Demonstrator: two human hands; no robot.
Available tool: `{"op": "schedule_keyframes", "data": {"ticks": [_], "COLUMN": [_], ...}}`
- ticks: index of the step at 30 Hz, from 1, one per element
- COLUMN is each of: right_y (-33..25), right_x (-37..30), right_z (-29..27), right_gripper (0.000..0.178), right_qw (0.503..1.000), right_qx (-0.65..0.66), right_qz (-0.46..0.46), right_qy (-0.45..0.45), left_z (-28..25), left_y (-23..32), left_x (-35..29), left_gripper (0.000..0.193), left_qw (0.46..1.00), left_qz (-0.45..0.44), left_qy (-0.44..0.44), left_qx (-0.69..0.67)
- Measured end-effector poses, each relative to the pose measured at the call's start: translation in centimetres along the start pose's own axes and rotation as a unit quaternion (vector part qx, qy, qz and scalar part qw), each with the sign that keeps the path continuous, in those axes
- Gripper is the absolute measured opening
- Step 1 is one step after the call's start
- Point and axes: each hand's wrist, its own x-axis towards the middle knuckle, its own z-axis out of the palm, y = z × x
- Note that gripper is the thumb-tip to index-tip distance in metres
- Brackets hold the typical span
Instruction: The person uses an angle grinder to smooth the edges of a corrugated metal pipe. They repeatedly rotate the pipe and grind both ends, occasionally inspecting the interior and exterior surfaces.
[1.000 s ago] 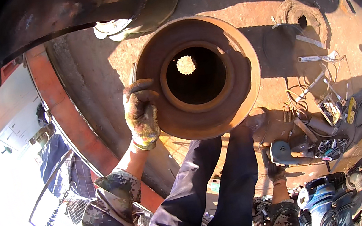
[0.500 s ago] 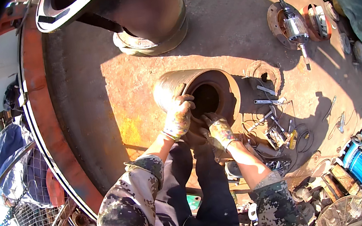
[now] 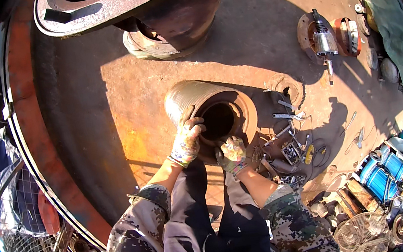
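Note:
A heavy, rusty metal cylinder lies on its side on the ground in front of my legs. Its round dark opening faces me and slightly right, inside a wide rim. My left hand, in a stained patterned work glove, has its fingers closed over the left edge of that rim. Gloved the same way, my right hand is closed at the lower part of the rim, just below the opening. Its fingertips are partly hidden against the metal. Both forearms come out of camouflage sleeves.
A large flanged metal housing stands beyond the cylinder. Wrenches, cables and small tools lie to the right, near a rusty ring. Farther right are a shaft assembly and blue motors. A curved red-brown edge bounds the left.
The whole view has shifted, and the cylinder now appears farther left and slightly lower. My right hand's fingers look more curled at the rim. My left hand keeps its place on the edge.

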Motion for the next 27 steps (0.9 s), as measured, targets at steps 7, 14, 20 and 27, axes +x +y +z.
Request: {"op": "schedule_keyframes", "data": {"ticks": [7, 14, 20, 27], "right_y": [-3.7, -4.9, -9.3, -12.4], "right_x": [1.6, 3.2, 5.1, 6.7], "right_z": [1.9, 3.5, 4.2, 5.3], "right_gripper": [0.034, 0.042, 0.019, 0.021], "right_qw": [0.996, 0.981, 0.978, 0.976], "right_qx": [-0.015, -0.12, -0.119, -0.157], "right_qz": [-0.02, -0.02, -0.068, -0.056], "right_qy": [-0.084, -0.151, -0.157, -0.142], "left_z": [-3.6, -4.1, -6.3, -6.3], "left_y": [-0.9, -2.8, -5.8, -8.9], "left_x": [-1.4, -1.5, -3.9, -5.4], "left_gripper": [0.034, 0.04, 0.025, 0.024], "left_qw": [0.996, 0.979, 0.966, 0.956], "left_qz": [-0.08, -0.147, -0.184, -0.192], "left_qy": [0.04, 0.12, 0.165, 0.197], "left_qx": [-0.021, -0.075, -0.08, -0.106]}}
